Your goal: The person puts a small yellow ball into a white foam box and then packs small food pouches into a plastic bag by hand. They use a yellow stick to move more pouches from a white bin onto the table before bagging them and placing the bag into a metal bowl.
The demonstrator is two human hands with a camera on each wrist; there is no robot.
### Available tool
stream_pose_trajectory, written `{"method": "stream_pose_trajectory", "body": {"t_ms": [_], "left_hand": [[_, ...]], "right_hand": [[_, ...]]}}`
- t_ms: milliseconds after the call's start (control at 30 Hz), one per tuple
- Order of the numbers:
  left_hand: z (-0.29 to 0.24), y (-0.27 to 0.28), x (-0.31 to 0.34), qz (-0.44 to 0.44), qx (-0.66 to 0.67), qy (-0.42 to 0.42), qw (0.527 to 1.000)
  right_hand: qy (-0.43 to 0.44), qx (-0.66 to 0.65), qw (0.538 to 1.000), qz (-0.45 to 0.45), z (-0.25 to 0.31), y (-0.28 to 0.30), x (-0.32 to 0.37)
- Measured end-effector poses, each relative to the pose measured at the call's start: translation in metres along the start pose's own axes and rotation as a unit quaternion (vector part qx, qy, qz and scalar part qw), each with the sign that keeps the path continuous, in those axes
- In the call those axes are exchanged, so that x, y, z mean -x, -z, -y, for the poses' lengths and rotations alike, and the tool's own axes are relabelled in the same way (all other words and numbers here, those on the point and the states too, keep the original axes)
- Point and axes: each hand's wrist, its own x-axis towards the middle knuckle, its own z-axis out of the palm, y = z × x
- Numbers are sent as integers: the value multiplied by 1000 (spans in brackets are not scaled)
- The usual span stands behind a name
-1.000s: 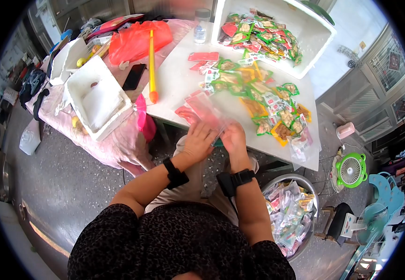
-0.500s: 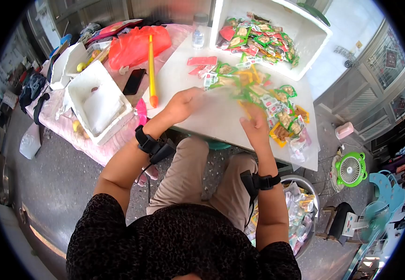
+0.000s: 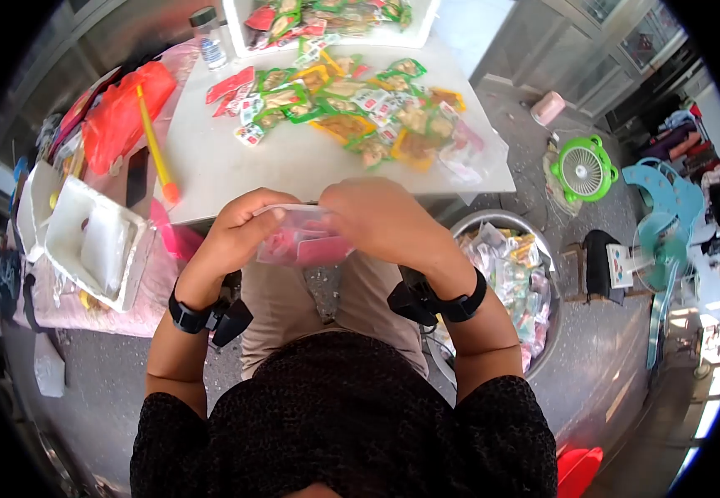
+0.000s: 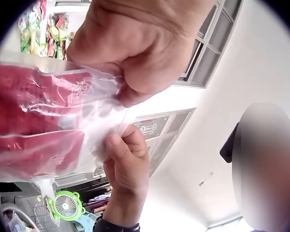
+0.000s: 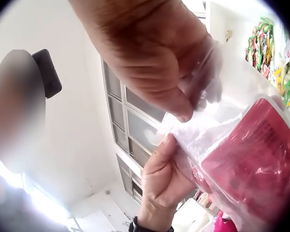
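Note:
A clear plastic bag point(image 3: 306, 236) with red packets inside is held up in front of the lap, short of the table's near edge. My left hand point(image 3: 248, 228) pinches the top edge of the bag at its left corner. On the other side my right hand point(image 3: 381, 217), slightly blurred, grips the same edge. In the left wrist view, the red packets point(image 4: 34, 106) lie flat within the plastic, below the pinched edge. The right wrist view shows my right thumb point(image 5: 176, 106) pressing the plastic against the fingers, whose tips are partly hidden.
On the white table point(image 3: 210, 178) lie green, yellow and red food packets point(image 3: 343, 108). A white foam box point(image 3: 426, 25) of packets stands behind them. A metal basin point(image 3: 543, 332) full of bagged packets sits at the right, a green fan point(image 3: 586, 170) beyond it.
Half a second ago my hands were apart over the table; now they are together before the lap, holding the bag of red packets. The head view has shifted, so the table appears farther left and higher.

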Motion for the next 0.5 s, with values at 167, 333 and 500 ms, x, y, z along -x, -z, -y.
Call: {"method": "stream_pose_trajectory", "body": {"t_ms": [167, 333, 500], "left_hand": [[28, -4, 1, 36, -26, 10, 999], [93, 24, 11, -44, -203, 115, 971], [146, 32, 32, -87, -316, 44, 944]], "right_hand": [[-69, -22, 997, -11, -5, 7, 53], [-203, -49, 974, -90, -29, 34, 133], [-400, -198, 873, -196, -78, 55, 235]]}}
